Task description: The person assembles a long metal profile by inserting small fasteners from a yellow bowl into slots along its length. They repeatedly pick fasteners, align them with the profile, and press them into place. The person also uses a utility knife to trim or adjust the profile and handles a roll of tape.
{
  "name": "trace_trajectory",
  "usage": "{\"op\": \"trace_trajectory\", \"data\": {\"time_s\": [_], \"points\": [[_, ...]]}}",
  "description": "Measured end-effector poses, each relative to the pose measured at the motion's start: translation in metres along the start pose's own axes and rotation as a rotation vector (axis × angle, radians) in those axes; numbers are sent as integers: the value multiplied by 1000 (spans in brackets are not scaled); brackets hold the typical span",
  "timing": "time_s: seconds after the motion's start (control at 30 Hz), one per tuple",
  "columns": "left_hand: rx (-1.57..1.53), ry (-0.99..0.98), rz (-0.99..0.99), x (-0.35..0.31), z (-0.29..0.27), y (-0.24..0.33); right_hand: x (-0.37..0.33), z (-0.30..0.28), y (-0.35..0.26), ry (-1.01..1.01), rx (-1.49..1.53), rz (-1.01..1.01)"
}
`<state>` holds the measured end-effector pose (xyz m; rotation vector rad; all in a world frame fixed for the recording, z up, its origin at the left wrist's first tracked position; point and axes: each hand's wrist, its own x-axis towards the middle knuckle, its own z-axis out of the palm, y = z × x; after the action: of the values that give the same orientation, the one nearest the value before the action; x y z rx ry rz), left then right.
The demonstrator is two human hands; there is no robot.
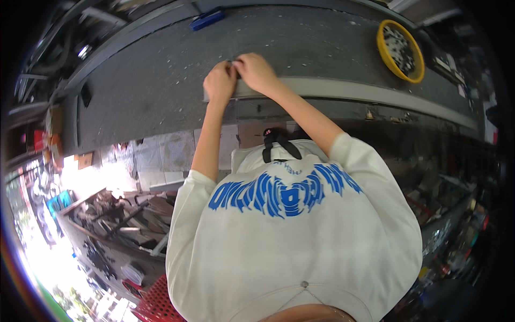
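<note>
My left hand (219,81) and my right hand (254,72) meet above the grey workbench (155,80), close to its near side. The fingers of both are closed and press together around a small dark piece (232,62), mostly covered by the fingertips, so its kind does not show. Under and to the right of my hands runs a long light-grey bar (343,89), lying along the bench's near edge. Its left end comes out just beside my left wrist.
At the bench's right stands a yellow basin (382,45) of small light and dark pieces. A blue oblong thing (206,19) lies at the far side, a flat black one (86,94) at the left. A scrap-filled crate (80,228) and a red basket (158,301) stand lower left.
</note>
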<state>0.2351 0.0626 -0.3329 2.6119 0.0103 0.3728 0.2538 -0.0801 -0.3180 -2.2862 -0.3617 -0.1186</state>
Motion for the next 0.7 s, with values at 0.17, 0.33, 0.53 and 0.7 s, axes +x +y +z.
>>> {"op": "trace_trajectory", "data": {"time_s": [0.17,0.33,0.53,0.7], "points": [[-41,83,-18,-10,3,6,48,47,9,-25,280,209],[-1,83,-95,-11,1,13,36,55,8,149,528,274],[25,37,-99,-14,-1,17,74,9,-18,512,591,62],[-53,65,-82,-14,-2,12,156,-116,0,894,862,-188]]}}
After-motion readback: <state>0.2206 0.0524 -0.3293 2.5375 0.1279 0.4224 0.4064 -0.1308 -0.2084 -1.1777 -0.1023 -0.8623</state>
